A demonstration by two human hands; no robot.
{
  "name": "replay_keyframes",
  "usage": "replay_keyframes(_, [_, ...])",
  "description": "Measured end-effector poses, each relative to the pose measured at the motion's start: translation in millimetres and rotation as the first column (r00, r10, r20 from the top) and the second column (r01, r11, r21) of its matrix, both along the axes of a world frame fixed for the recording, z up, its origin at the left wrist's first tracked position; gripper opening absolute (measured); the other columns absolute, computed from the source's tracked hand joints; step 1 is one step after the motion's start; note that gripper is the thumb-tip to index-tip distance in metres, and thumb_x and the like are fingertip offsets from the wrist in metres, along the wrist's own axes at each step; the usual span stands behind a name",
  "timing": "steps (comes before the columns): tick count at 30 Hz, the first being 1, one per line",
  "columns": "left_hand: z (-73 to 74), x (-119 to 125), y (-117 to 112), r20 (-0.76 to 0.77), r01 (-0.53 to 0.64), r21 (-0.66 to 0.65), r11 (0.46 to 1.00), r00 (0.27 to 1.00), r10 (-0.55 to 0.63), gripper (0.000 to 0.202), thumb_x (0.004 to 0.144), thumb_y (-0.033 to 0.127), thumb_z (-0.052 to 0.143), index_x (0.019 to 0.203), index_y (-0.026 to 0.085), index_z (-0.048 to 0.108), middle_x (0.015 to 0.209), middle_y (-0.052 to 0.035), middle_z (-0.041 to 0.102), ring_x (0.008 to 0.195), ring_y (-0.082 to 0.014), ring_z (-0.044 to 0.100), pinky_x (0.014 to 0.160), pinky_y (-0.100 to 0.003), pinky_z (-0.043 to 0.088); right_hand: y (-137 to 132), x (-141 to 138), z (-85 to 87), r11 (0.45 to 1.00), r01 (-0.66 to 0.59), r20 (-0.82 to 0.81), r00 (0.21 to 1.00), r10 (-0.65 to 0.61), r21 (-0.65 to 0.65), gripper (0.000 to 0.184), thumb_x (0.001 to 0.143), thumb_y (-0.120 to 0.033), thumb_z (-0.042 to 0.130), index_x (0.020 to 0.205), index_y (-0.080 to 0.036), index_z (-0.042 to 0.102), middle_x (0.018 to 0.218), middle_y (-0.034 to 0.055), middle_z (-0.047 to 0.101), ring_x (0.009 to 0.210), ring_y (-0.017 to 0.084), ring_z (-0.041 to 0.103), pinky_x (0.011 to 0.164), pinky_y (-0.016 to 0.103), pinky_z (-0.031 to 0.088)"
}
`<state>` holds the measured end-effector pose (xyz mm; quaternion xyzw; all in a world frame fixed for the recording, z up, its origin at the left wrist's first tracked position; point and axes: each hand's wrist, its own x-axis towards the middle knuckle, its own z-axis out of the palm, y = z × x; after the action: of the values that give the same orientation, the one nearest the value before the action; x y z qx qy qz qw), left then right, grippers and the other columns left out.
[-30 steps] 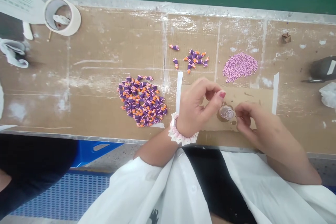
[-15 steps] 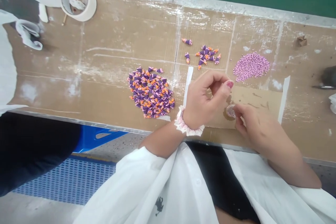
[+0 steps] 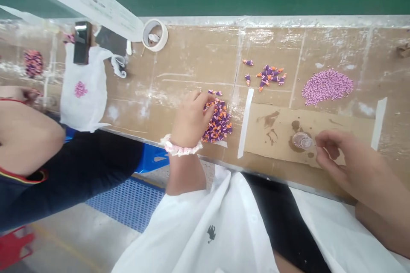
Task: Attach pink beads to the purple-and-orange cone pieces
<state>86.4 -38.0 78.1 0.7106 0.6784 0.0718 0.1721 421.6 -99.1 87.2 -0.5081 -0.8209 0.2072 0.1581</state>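
Observation:
My left hand (image 3: 191, 118) lies on the heap of small purple-and-orange pieces (image 3: 219, 121) near the table's front edge, fingers bent and pressed together among them. My right hand (image 3: 336, 155) rests on the taped cardboard patch (image 3: 339, 123), thumb and fingers pinched just right of a small clear round cap (image 3: 302, 140). What either hand holds is hidden. A smaller group of purple-and-orange pieces (image 3: 267, 74) and a heap of pink grains (image 3: 326, 85) lie further back.
A roll of white tape (image 3: 155, 34) stands at the back edge beside a sheet of paper (image 3: 96, 4). A white plastic bag (image 3: 83, 89) and a black object (image 3: 81, 42) lie at left. Another person's arm (image 3: 28, 136) is at the far left.
My left hand has left the clear cap and moved left onto the purple-and-orange heap. The view has swung left, showing the other person. My right hand stays by the cap.

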Motion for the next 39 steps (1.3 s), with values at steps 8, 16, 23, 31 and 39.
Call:
replay_keyframes(8, [4.0, 28.8, -11.4, -0.208, 0.046, -0.181, 0.982, 0.975, -0.084, 0.011, 0.089, 0.025, 0.055, 0.082, 0.018, 0.059, 0.095, -0.0094, 0.063, 0.097, -0.0261, 0.057, 0.083, -0.038, 0.047, -3.7, 0.7, -0.9, 0.996, 0.072, -0.006, 0.997, -0.072, 0.050, 0.021, 0.087, -0.021, 0.055, 0.105, -0.027, 0.048, 0.072, -0.0012, 0.056, 0.055, 0.016, 0.058, 0.051, 0.029, 0.040])
replay_keyframes(16, [1.6, 54.2, -1.0, -0.398, -0.109, -0.289, 0.951, 0.917, -0.015, 0.026, 0.092, 0.039, 0.051, 0.083, 0.017, 0.063, 0.095, -0.0136, 0.069, 0.098, -0.0317, 0.061, 0.073, -0.037, 0.046, -3.3, 0.8, 5.8, 0.995, 0.083, -0.058, 0.995, -0.080, 0.055, 0.020, 0.086, -0.020, 0.054, 0.104, -0.026, 0.048, 0.069, -0.0022, 0.052, 0.048, 0.013, 0.049, 0.048, 0.030, 0.036])
replay_keyframes(23, [6.0, 51.6, 1.1, -0.457, -0.166, -0.408, 0.898, 0.889, -0.043, 0.035, 0.093, 0.042, 0.046, 0.080, 0.017, 0.065, 0.090, -0.0140, 0.071, 0.089, -0.0291, 0.067, 0.070, -0.035, 0.047, -2.2, 1.2, 6.4, 0.996, 0.080, -0.084, 0.994, -0.076, 0.049, 0.022, 0.084, -0.017, 0.056, 0.102, -0.027, 0.048, 0.068, -0.0030, 0.052, 0.049, 0.013, 0.050, 0.046, 0.029, 0.034])
replay_keyframes(31, [4.4, 42.7, -8.5, -0.357, -0.164, -0.314, 0.935, 0.933, 0.044, 0.018, 0.086, 0.022, 0.043, 0.080, 0.018, 0.060, 0.089, -0.0102, 0.067, 0.084, -0.0240, 0.062, 0.068, -0.033, 0.045, -2.4, 0.2, 6.5, 0.992, 0.119, -0.076, 0.990, -0.115, 0.046, 0.019, 0.085, -0.021, 0.055, 0.102, -0.027, 0.049, 0.066, -0.0020, 0.051, 0.049, 0.015, 0.050, 0.047, 0.031, 0.035])
replay_keyframes(39, [1.0, 80.9, -14.9, 0.826, 0.244, -0.558, 0.793, 0.255, 0.503, 0.026, 0.073, 0.037, 0.067, 0.078, 0.019, 0.050, 0.058, 0.0080, 0.036, 0.046, -0.0048, 0.026, 0.043, -0.019, 0.023, -0.9, -5.9, 0.7, 0.974, 0.189, -0.352, 0.909, -0.222, -0.127, 0.020, 0.083, -0.018, 0.058, 0.100, -0.026, 0.052, 0.074, -0.0023, 0.057, 0.058, 0.014, 0.053, 0.053, 0.028, 0.044])
